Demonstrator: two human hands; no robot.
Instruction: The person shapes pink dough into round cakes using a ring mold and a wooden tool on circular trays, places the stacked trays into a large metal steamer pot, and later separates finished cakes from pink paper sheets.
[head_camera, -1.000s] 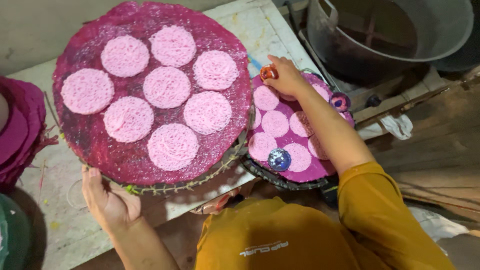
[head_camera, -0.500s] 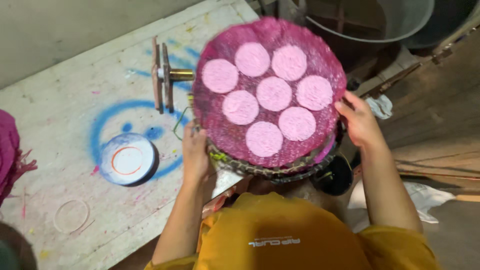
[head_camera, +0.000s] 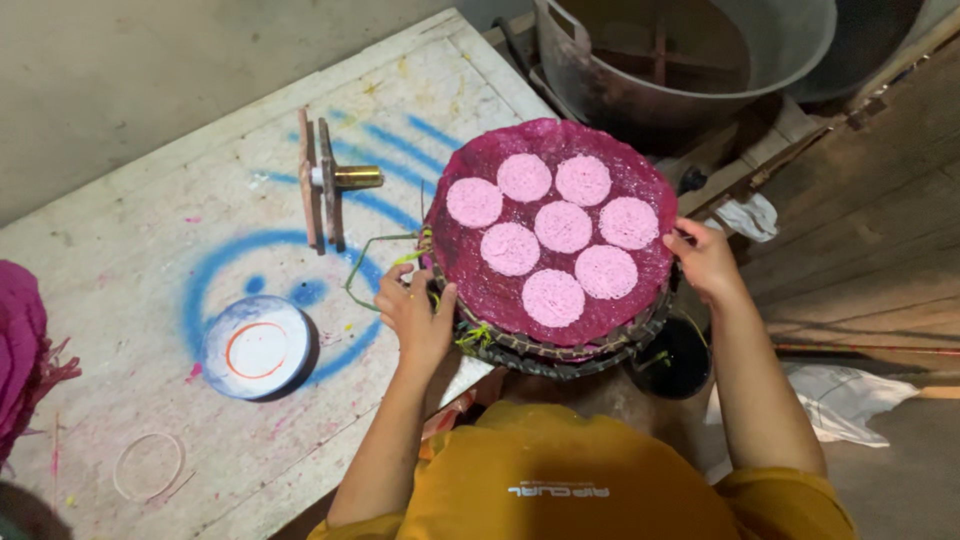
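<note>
Small craft food workshop. Evidence: paint-stained white worktable (head_camera: 180, 150) left of the hands; large metal tub (head_camera: 690, 60) beyond the right hand (head_camera: 705, 262); woven trays (head_camera: 560, 345) of pink discs (head_camera: 563, 226); rough timber planks right of the hands.

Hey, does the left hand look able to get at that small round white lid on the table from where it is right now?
Probably yes, once it lets go. The left hand grips the rim of the round pink tray, and the white lid lies to its left on the table with only bare painted surface between.
</note>
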